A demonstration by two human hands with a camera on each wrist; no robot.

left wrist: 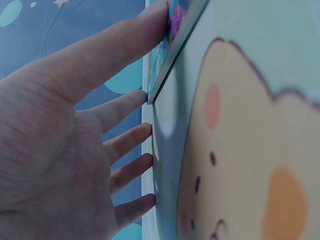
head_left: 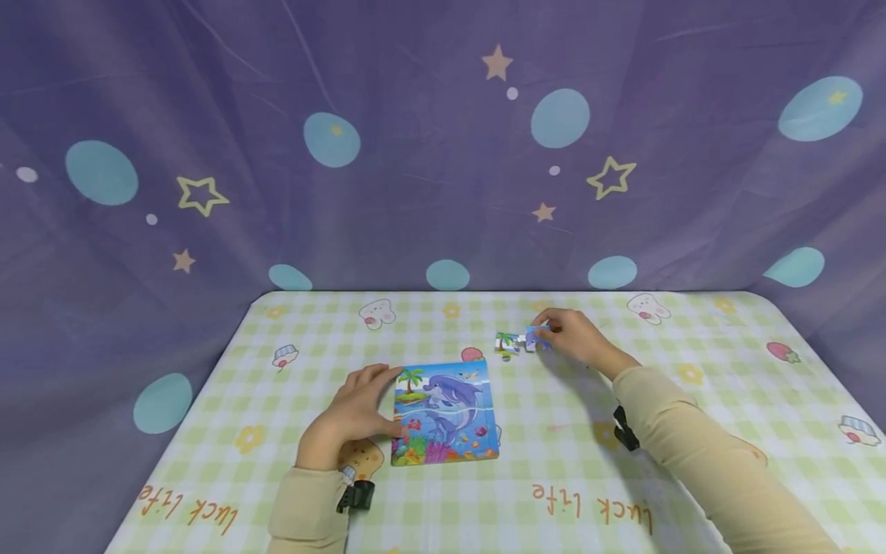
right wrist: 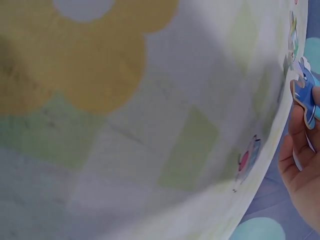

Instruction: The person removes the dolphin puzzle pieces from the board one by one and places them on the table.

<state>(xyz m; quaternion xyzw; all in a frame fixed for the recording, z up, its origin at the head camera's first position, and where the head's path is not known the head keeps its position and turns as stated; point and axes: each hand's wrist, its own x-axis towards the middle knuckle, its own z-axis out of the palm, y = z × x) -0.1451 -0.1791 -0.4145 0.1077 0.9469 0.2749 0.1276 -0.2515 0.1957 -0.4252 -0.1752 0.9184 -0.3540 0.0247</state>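
Observation:
A square dolphin puzzle [head_left: 446, 415] lies on the table in front of me, showing a palm tree, two dolphins and coral. My left hand [head_left: 356, 412] is spread along its left side; the thumb [left wrist: 135, 37] rests on the puzzle's face, and the index fingertip touches its edge near the upper corner. Farther back, my right hand [head_left: 574, 332] pinches a blue puzzle piece [right wrist: 303, 95] between thumb and fingers. Just left of that piece lies a palm-tree puzzle piece [head_left: 506, 342], which in the head view looks close to or touching it.
A green and white checked tablecloth [head_left: 277, 408] with printed flowers, rabbits and lettering covers the table. Behind the table's far edge hangs a purple curtain [head_left: 429, 192] with stars and balloons. Dark wrist devices [head_left: 355, 496] sit at both cuffs.

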